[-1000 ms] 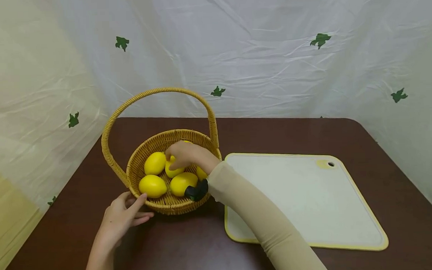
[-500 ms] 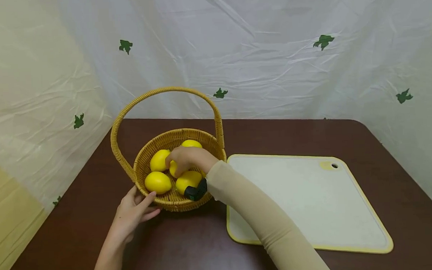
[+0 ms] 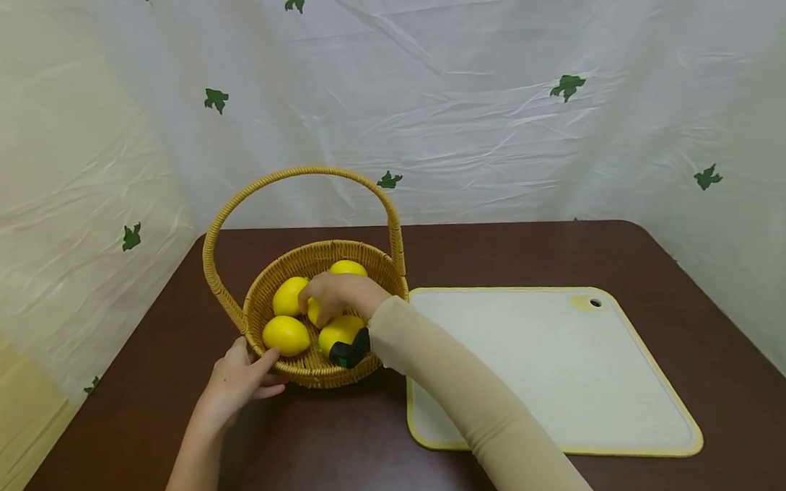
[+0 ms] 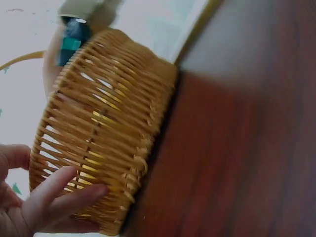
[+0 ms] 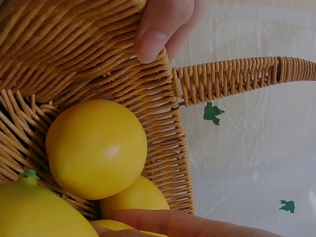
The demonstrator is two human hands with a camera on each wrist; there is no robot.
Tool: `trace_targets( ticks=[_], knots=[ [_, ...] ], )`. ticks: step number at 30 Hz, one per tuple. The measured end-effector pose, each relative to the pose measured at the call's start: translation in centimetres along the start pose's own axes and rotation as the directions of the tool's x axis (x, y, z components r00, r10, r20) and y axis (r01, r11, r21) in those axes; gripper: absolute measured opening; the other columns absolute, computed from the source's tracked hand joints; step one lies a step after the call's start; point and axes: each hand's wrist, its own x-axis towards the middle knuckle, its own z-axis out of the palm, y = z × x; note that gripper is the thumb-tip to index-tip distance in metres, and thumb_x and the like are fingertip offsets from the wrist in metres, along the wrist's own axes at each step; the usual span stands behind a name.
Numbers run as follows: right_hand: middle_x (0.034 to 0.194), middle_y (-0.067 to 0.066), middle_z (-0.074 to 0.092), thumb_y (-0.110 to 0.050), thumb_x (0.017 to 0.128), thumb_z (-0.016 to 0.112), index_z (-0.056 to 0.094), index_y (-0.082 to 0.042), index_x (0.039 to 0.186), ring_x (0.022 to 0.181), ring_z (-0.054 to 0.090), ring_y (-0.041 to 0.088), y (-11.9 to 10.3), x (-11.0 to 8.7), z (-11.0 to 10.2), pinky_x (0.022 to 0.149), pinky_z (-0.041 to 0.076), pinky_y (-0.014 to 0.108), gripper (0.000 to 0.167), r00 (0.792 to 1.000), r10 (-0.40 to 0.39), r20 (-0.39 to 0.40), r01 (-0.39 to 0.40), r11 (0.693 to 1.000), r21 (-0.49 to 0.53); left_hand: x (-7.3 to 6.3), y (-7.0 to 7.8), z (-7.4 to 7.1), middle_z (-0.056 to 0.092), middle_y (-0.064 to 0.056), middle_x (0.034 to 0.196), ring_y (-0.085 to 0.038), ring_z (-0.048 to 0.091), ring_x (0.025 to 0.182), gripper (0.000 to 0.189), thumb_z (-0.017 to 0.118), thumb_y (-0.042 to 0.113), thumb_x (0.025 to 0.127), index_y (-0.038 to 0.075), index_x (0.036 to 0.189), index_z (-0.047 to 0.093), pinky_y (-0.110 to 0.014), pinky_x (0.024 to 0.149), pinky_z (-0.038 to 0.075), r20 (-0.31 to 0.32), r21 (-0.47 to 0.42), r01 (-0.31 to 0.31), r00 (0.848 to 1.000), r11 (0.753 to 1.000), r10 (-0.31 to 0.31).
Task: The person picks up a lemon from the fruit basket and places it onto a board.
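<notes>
A round wicker basket [image 3: 322,379] with a tall arched handle stands on the table, holding several yellow lemons. My left hand [image 3: 234,381] grips its front-left rim, thumb over the edge; in the left wrist view the fingers [image 4: 74,200] lie against the outer wall. Inside the basket, my right hand [image 3: 343,294] has its thumb and fingers around a lemon [image 3: 314,311], which it partly hides. Around that one lie a front-left lemon [image 3: 286,336], a left lemon [image 3: 289,296], a back lemon [image 3: 348,267] and a front-right lemon [image 3: 334,333].
A white cutting board [image 3: 540,370] with a yellow border lies flat to the right of the basket. The dark brown table [image 3: 497,253] ends at a pale curtain [image 3: 480,127] behind. A black wrist device [image 3: 351,350] hangs under the right wrist.
The basket has shifted slightly to the right with my left hand on its rim. My right hand has settled lower around the middle lemon, and the back lemon shows more. The head view has moved slightly.
</notes>
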Motion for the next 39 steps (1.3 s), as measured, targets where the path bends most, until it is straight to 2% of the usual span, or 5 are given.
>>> trace_targets(
  ticks=[8,13,21,34,39],
  knots=[
    [0.126,0.001,0.045,-0.013,0.085,0.066,0.057,-0.027,0.122,0.101,0.041,0.014,0.0,-0.7,0.2,0.074,0.042,0.026,0.041,0.998,0.062,0.022,-0.060,0.994,-0.087,-0.4,-0.5,1.3,0.047,-0.033,0.122,-0.031,0.066,0.083,0.063,0.054,0.025,0.093,-0.006,0.138,0.021,-0.033,0.064,0.057,-0.103,0.043,-0.051,0.993,0.998,0.055],
    [0.123,0.001,0.046,-0.011,0.084,0.066,0.058,-0.025,0.119,0.099,0.041,0.015,-0.2,-0.9,0.3,0.073,0.043,0.026,0.039,0.999,0.039,0.031,-0.036,0.994,-0.103,-0.9,-0.8,1.3,0.042,-0.034,0.128,-0.029,0.067,0.082,0.070,0.055,0.030,0.092,-0.005,0.139,0.018,-0.031,0.063,0.057,-0.137,0.049,-0.017,0.990,0.999,0.023],
    [0.131,0.005,0.039,-0.008,0.083,0.066,0.056,-0.024,0.124,0.096,0.045,0.015,-1.0,-2.2,-1.2,0.074,0.044,0.023,0.045,1.000,0.015,-0.019,-0.017,0.991,-0.129,-0.8,-1.0,0.9,0.044,-0.035,0.125,-0.031,0.066,0.086,0.071,0.056,0.032,0.092,-0.005,0.140,0.018,-0.034,0.065,0.057,-0.114,0.015,-0.012,0.993,1.000,0.014],
    [0.123,0.005,0.044,-0.017,0.082,0.069,0.055,-0.017,0.127,0.101,0.046,0.015,-0.4,-4.4,-2.2,0.084,0.045,0.025,0.047,0.987,-0.081,-0.137,0.064,0.991,-0.121,-0.1,-1.0,0.3,0.044,-0.036,0.124,-0.027,0.067,0.078,0.070,0.056,0.026,0.091,-0.005,0.138,0.014,-0.035,0.067,0.057,-0.099,-0.009,0.009,0.995,1.000,-0.010],
    [0.117,0.007,0.047,-0.016,0.083,0.069,0.057,-0.016,0.124,0.095,0.048,0.016,0.0,-5.2,-1.8,0.082,0.046,0.024,0.043,0.978,-0.119,-0.172,0.097,0.986,-0.134,0.0,-1.4,0.3,0.037,-0.034,0.129,-0.027,0.068,0.074,0.065,0.051,0.024,0.094,-0.002,0.137,0.008,-0.033,0.067,0.057,-0.027,-0.130,0.021,0.999,0.991,-0.025]
  ],
)
